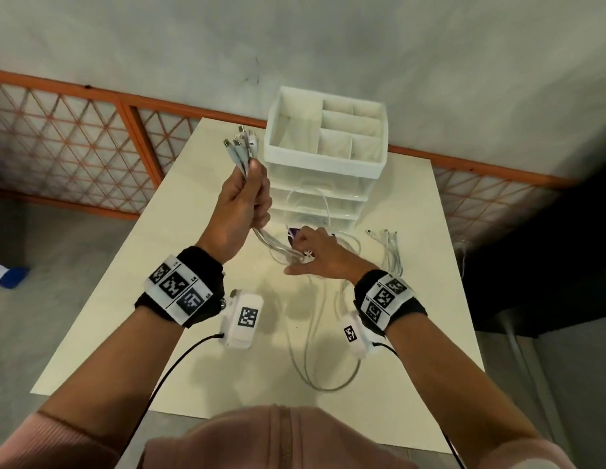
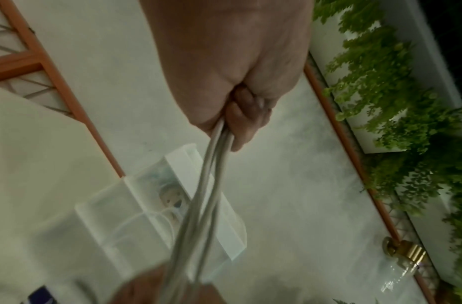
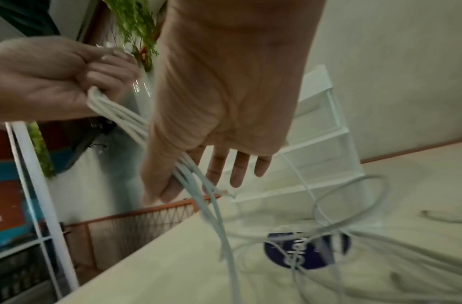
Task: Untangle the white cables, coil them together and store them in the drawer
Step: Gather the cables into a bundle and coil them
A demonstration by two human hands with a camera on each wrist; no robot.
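My left hand [image 1: 244,201] is raised above the table and grips a bundle of white cables [image 1: 242,154], whose plug ends stick up out of the fist. In the left wrist view the cables [image 2: 206,185] hang down from the left hand [image 2: 232,82]. Lower and to the right, my right hand [image 1: 311,253] rests on the same strands; its fingers [image 3: 237,168] are straight, and the cables [image 3: 198,185] run between thumb and forefinger. More cable lies in loops on the table [image 1: 328,384]. The clear drawer unit [image 1: 315,204] stands behind the hands, its drawers closed.
A white compartment tray [image 1: 323,157] tops the drawer unit. Another bunch of cable ends [image 1: 389,245] lies at the right. A blue round label [image 3: 302,251] sits under the strands. The white table [image 1: 159,299] ends near an orange lattice fence [image 1: 74,137].
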